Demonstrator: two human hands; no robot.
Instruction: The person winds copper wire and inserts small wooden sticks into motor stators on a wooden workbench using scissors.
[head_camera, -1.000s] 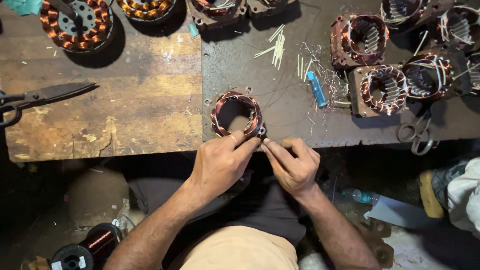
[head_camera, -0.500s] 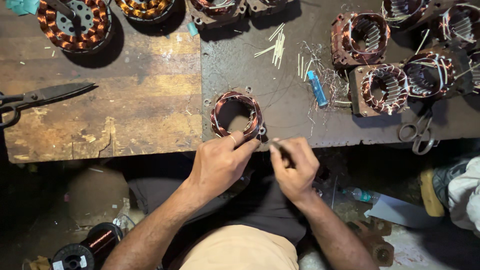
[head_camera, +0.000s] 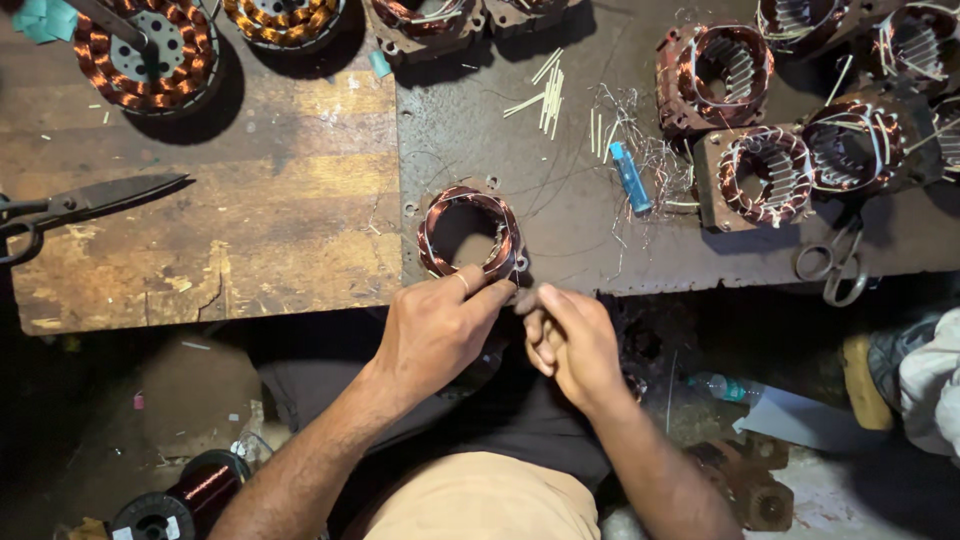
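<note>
A motor stator (head_camera: 468, 232) with copper windings sits at the near edge of a dark metal plate (head_camera: 560, 180). My left hand (head_camera: 440, 325) rests against the stator's near rim, thumb and forefinger pinched by its right corner. My right hand (head_camera: 570, 340) is just to the right, below the plate's edge, fingers curled and pinched on a thin wire end that I can barely make out. The two hands' fingertips meet beside the stator.
Large black shears (head_camera: 80, 205) lie on the wooden bench (head_camera: 200, 240) at left. More wound stators (head_camera: 765, 175) crowd the back and right. A blue lighter (head_camera: 630, 176), white sticks (head_camera: 548, 92) and small scissors (head_camera: 835, 262) lie on the plate. Copper wire spools (head_camera: 190, 495) stand below left.
My right hand has drawn slightly back toward me and closed tighter. My left hand stays on the stator.
</note>
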